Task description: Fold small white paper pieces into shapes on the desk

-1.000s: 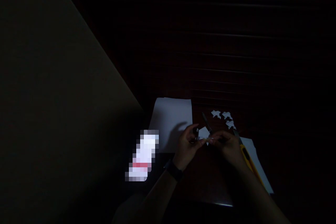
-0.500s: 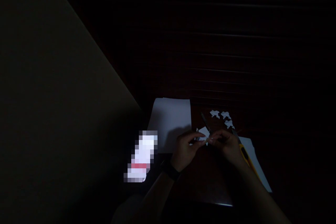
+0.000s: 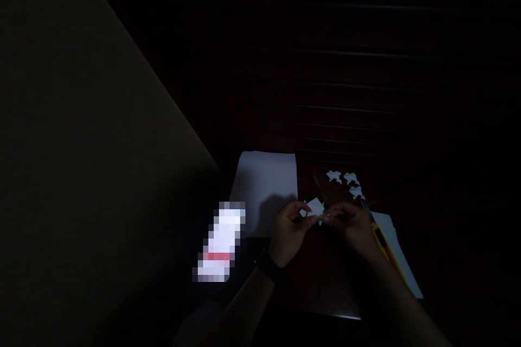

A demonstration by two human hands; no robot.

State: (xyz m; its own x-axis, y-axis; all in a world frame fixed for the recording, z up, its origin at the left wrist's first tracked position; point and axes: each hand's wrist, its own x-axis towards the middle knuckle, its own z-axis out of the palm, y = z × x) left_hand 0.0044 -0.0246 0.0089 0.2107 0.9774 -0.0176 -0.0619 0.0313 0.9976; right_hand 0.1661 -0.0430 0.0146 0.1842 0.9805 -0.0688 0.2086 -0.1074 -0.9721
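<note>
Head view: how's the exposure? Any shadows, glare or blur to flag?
Head view: very dark overall; the bright screen is pixelated. Head view: shadow beside the left hand falls on the white sheet; glare streak on the table edge. Head view: creases on the folded paper too dim to read.

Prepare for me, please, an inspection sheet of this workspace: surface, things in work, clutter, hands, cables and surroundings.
Surface: dark, glossy table, dimly lit.
Things in work: a folded white paper between the hands; three small paper shapes lie beyond the right hand.
Clutter: white sheets on the left, more sheets on the right, a yellow-handled knife and a thin dark tool, its kind unclear; a bright, blurred screen at left.
Hands: left hand and right hand pinch the folded white paper; dark band on the left wrist.
Cables: nothing seen; much is dark.
Surroundings: plain pale surface at left, dark ribbed panel beyond.
</note>
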